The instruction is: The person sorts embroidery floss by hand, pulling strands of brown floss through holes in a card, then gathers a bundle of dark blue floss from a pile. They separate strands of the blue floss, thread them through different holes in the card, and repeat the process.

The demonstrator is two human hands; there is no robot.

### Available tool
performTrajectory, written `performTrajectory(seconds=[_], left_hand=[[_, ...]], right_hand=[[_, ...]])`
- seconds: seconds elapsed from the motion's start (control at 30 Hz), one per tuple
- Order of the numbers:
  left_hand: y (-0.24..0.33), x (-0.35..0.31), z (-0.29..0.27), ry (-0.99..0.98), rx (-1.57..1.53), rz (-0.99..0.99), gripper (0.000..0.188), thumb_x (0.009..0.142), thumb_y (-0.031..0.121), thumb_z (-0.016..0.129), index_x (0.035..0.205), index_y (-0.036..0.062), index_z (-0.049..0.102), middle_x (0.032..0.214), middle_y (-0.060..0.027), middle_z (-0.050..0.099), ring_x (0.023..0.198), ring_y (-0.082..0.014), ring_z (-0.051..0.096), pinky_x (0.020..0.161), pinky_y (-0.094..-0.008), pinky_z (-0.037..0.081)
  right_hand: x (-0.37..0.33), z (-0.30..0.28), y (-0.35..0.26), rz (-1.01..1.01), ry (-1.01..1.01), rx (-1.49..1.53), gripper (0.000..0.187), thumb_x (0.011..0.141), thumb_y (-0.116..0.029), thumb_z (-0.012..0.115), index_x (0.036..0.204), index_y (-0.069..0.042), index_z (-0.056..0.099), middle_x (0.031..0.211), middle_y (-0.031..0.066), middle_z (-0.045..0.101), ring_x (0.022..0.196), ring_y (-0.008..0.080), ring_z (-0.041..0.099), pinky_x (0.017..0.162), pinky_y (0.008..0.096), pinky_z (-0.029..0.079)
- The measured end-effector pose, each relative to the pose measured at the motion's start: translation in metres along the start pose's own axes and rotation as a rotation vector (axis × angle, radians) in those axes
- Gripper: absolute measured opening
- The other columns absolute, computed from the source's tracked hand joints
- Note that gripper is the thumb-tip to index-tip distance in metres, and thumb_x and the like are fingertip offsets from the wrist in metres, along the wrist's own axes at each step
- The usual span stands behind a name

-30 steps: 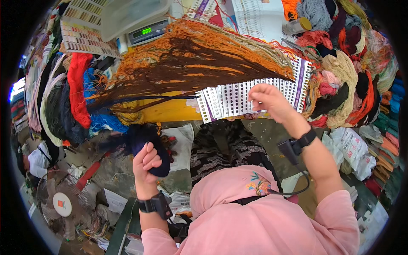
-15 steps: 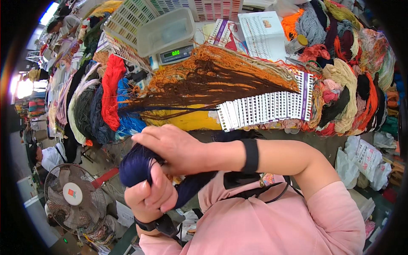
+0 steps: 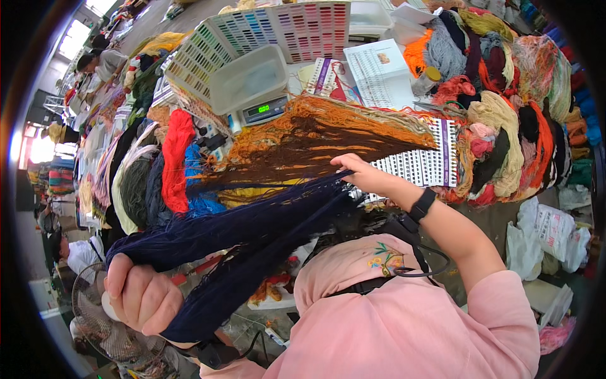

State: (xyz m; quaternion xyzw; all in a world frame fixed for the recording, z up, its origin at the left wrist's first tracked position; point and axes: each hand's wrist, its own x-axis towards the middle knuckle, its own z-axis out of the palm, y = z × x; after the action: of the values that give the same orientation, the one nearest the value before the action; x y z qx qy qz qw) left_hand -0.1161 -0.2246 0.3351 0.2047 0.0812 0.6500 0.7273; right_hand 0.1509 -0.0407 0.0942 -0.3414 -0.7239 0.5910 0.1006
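A skein of dark navy thread stretches across in front of me. My left hand is closed in a fist around its looped end at the lower left. With its fingers closed, my right hand grips the strands at the other end, over the table's near edge. Just beyond it lie white cards with punched holes, fanned out in a row. Brown threads and orange threads run from the cards toward the left across the table.
Behind the threads stand a digital scale with a clear plastic tub on it and a folding colour chart. Yarn hanks, including a red one, crowd both sides. A fan stands at lower left, plastic bags at right.
My hands were together at the bunched navy skein. Now they are apart: the left has moved down and left, the right has swung right, and the skein is drawn out between them.
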Motion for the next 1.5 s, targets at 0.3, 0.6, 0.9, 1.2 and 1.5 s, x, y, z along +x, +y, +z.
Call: performTrajectory(seconds=[0.3,0.6,0.9,1.2,1.5], left_hand=[[-0.003,-0.001,-0.029,0.131,-0.214,0.32,0.015,0.085,0.018,0.03,0.076,0.0066,0.036,0.05,-0.0013,0.038,0.04,-0.0079,0.038,0.042,-0.0222,0.038],[0.001,-0.005,-0.043,0.163,-0.23,0.33,0.016,0.086,0.017,0.027,0.078,0.007,0.036,0.048,0.0013,0.035,0.039,-0.0059,0.035,0.044,-0.02,0.037],[-0.021,-0.004,-0.078,0.294,-0.244,0.227,0.021,0.087,0.021,0.027,0.082,0.0042,0.04,0.046,0.0032,0.031,0.036,-0.0052,0.032,0.044,-0.0195,0.035],[-0.026,-0.047,-0.205,0.634,-0.411,0.287,0.026,0.087,0.017,0.03,0.066,0.0062,0.04,0.042,0.0045,0.025,0.033,-0.0055,0.024,0.04,-0.0185,0.03],[0.053,-0.26,-0.386,1.232,0.644,0.345,0.015,0.073,0.004,0.045,0.08,-0.0057,0.054,0.079,-0.0082,0.054,0.077,-0.0184,0.052,0.075,-0.0308,0.041]], right_hand=[[-0.043,-0.06,-0.054,-0.038,-0.156,-0.156,0.048,0.079,-0.009,0.047,0.12,-0.002,0.024,0.113,0.0138,0.031,0.106,0.0223,0.036,0.089,0.03,0.03],[-0.056,-0.077,-0.076,-0.011,-0.079,-0.513,0.048,0.078,-0.01,0.047,0.119,0.0,0.024,0.111,0.0166,0.035,0.098,0.0225,0.044,0.084,0.0296,0.034],[-0.068,-0.077,-0.106,-0.284,-0.262,0.973,0.01,0.078,-0.005,0.047,0.079,0.001,0.055,0.057,0.0028,0.047,0.046,0.0105,0.042,0.048,0.0243,0.038],[-0.098,-0.139,-0.109,-0.481,0.3,1.311,0.018,0.086,-0.017,0.035,0.085,-0.006,0.048,0.043,-0.0079,0.014,0.033,0.004,0.012,0.032,0.0207,0.012],[-0.257,-0.411,-0.001,-0.34,1.327,0.346,0.024,0.08,-0.005,0.038,0.103,-0.004,0.043,0.054,-0.0051,0.033,0.045,0.0066,0.033,0.045,0.018,0.034]])
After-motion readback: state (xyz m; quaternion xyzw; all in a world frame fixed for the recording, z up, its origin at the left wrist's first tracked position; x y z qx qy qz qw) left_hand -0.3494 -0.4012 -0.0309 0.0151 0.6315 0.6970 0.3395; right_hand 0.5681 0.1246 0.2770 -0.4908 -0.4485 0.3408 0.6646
